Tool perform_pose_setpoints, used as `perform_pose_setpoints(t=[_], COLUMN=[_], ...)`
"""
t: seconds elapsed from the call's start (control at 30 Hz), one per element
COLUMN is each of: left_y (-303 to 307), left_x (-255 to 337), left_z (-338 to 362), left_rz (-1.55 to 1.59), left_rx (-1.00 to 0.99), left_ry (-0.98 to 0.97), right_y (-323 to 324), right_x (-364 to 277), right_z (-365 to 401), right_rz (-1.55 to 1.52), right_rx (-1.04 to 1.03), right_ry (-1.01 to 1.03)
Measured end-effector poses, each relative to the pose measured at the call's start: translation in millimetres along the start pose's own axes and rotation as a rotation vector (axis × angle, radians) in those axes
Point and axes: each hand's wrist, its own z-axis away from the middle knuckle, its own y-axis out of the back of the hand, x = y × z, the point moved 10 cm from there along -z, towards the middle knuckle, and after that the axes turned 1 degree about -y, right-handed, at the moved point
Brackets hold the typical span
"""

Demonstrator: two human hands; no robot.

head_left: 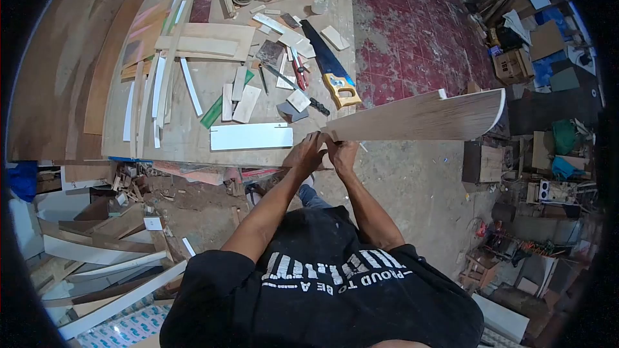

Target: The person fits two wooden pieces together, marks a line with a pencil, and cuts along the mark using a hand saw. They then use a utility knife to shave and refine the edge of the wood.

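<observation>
A long curved wooden board [419, 116] juts out to the right from the front edge of the workbench [193, 148], past the bench corner and over the floor. Both hands meet at its near left end. My left hand [306, 153] grips that end from the left, fingers curled on it. My right hand [342, 151] holds the same end from the right, thumb on top. The board's far right end is rounded and carries a small raised lip.
The workbench holds a yellow-handled hand saw [332, 71], a white panel [251, 136], several wood strips and offcuts, and a pencil. Scrap timber and white mouldings [109, 264] lie on the floor at left. Boxes and clutter [535, 45] fill the right side.
</observation>
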Motion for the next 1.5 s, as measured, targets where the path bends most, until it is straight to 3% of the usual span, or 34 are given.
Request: perform_pose_setpoints(t=[0.13, 0.23, 0.3, 0.4, 0.73, 0.9, 1.03, 1.23, 1.3, 1.33, 1.4, 1.43, 1.5], left_y=[-12.0, -17.7, -21.2, -32.3, -30.9, -34.7, -31.0, -33.8, -26.6, -26.9, -6.0, -2.7, -14.8], left_x=[-15.5, -20.2, -22.6, -35.2, -34.9, -40.8, -36.0, -33.1, -22.3, -19.5, -4.1, -2.7, -13.6], left_z=[-5.3, -13.3, -16.9, -17.5, -20.2, -20.2, -23.5, -25.2, -26.2, -26.4, -23.4, -24.7, -31.6], left_rz=[0.025, 0.104, 0.168, 0.188, 0.171, 0.227, 0.092, -0.101, -0.123, -0.123, -0.177, -0.177, -0.04], left_rx=[0.026, 0.131, 0.156, 0.11, 0.186, 0.071, 0.123, -0.026, 0.046, 0.045, 0.27, 0.272, 0.081], left_ry=[0.05, -0.032, -0.052, 0.065, -0.014, 0.109, -0.03, -0.056, -0.154, -0.155, -0.227, -0.228, -0.145], right_y=[-14.6, -12.7, -21.9, -21.7, -35.5, -47.5, -41.3, -42.7, -47.7, -45.8, -44.8, -48.2, -47.8], right_x=[20.0, 12.5, 23.1, 19.3, 44.4, 64.9, 57.6, 67.4, 53.8, 48.5, 63.3, 71.5, 69.6], right_z=[0.0, 2.2, 5.2, 6.2, 15.8, 25.9, 23.2, 25.0, 28.8, 26.7, 23.3, 25.3, 24.1], right_rz=[-0.008, 0.036, 0.064, 0.024, 0.153, 0.221, 0.162, 0.22, 0.435, 0.435, 0.165, 0.164, 0.269], right_rx=[-0.039, -0.004, -0.094, -0.122, -0.105, -0.198, -0.159, -0.161, -0.164, -0.163, -0.209, -0.208, -0.139], right_ry=[-0.052, 0.084, -0.033, -0.046, -0.054, -0.162, -0.124, -0.152, 0.081, 0.08, -0.193, -0.19, -0.063])
